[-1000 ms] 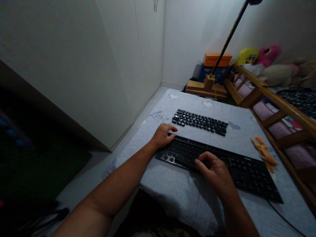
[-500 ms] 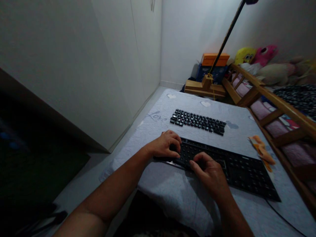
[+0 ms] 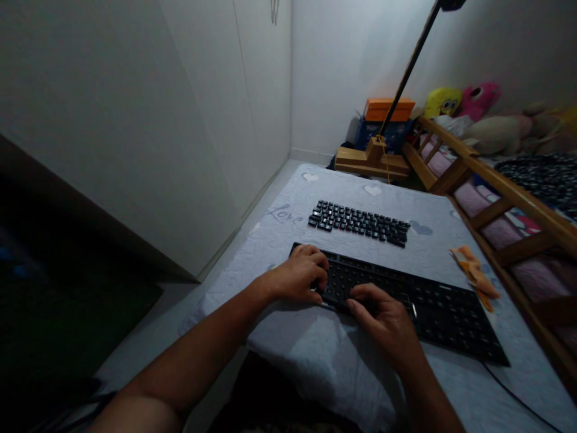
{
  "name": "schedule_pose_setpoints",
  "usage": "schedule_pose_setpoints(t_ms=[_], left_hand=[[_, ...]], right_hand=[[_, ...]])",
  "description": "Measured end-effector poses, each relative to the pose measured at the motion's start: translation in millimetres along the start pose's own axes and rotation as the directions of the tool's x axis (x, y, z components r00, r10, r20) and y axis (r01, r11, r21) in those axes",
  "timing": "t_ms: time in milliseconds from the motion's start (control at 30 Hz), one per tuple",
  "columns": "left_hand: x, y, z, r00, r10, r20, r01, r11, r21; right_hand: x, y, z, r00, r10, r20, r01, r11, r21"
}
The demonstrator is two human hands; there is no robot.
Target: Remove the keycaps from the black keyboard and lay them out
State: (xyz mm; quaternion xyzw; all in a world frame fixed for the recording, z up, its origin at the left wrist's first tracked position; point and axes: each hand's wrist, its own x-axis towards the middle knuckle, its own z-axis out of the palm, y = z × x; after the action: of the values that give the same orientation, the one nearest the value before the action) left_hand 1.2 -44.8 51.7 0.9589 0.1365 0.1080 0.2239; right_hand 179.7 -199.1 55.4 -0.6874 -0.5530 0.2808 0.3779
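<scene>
A long black keyboard [image 3: 444,313] lies aslant near the front of the cloth-covered table [image 3: 311,355]. Its left section appears stripped of keycaps. My left hand [image 3: 303,273] grips the left end, fingers curled over the top and thumb at the front edge. Over the lower middle of the keyboard is my right hand [image 3: 383,316], its thumb and forefinger tips nearly together at the front row. Whatever sits between them is too dark to make out. A thin shiny metal piece [image 3: 413,310] shows beside its knuckles. Behind the keyboard, black keycaps [image 3: 360,222] lie in rows.
An orange cloth [image 3: 475,276] lies right of the keyboard, whose cable [image 3: 518,394] runs off the front right. A wooden bed rail [image 3: 505,201] borders the right side, a white cabinet [image 3: 193,120] the left. A pole on a wooden base [image 3: 360,157] stands behind the table.
My left hand has shifted slightly down and left, uncovering the keyboard's top left corner. The right hand stays at the front row, its fingers a little lower. The view has moved slightly.
</scene>
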Motion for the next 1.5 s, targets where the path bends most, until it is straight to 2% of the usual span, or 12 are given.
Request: schedule_pose_setpoints(t_ms=[133, 367, 667, 900, 1067, 1167, 1267, 1400, 1500], left_hand=[[-3.3, 3.6, 2.8, 0.999, -0.035, -0.017, 0.035, 0.999, -0.014], [-7.8, 6.2, 7.0, 0.994, -0.101, -0.05, 0.097, 0.992, -0.084], [-10.5, 2.8, 11.2, 0.994, -0.094, -0.058, 0.083, 0.984, -0.16], [-11.9, -0.5, 13.3, 0.995, -0.078, -0.069, 0.064, 0.982, -0.178], [-12.5, -2.5, 14.0, 0.996, -0.059, -0.068, 0.045, 0.98, -0.192], [-12.3, -2.8, 11.9, 0.993, -0.052, -0.105, 0.03, 0.978, -0.205], [-11.8, -4.1, 9.4, 0.967, -0.121, -0.225, 0.076, 0.977, -0.2], [-9.9, -10.7, 11.2, 0.864, -0.293, -0.41, 0.253, 0.956, -0.149], [-7.3, -16.2, 16.8, 0.834, -0.356, -0.422, 0.329, 0.934, -0.138]], right_hand=[[-1.7, 0.5, -1.3, 0.998, 0.007, 0.061, -0.006, 1.0, -0.016], [-4.6, -2.3, -1.1, 0.999, 0.014, 0.047, -0.009, 0.996, -0.091], [-0.7, -2.6, 4.0, 1.0, 0.028, -0.008, -0.029, 0.985, -0.173], [0.5, -3.1, 0.4, 0.995, 0.06, 0.081, -0.044, 0.981, -0.19], [-0.2, 0.0, -0.3, 0.994, -0.031, 0.105, 0.052, 0.978, -0.202], [-0.6, 2.3, 0.8, 0.992, -0.082, 0.096, 0.1, 0.973, -0.206], [0.3, 3.8, 1.6, 0.994, -0.064, 0.094, 0.083, 0.973, -0.215], [6.4, 2.9, 0.0, 0.995, -0.017, 0.094, 0.038, 0.973, -0.228], [14.4, 1.1, -2.7, 0.994, 0.037, 0.104, -0.013, 0.975, -0.222]])
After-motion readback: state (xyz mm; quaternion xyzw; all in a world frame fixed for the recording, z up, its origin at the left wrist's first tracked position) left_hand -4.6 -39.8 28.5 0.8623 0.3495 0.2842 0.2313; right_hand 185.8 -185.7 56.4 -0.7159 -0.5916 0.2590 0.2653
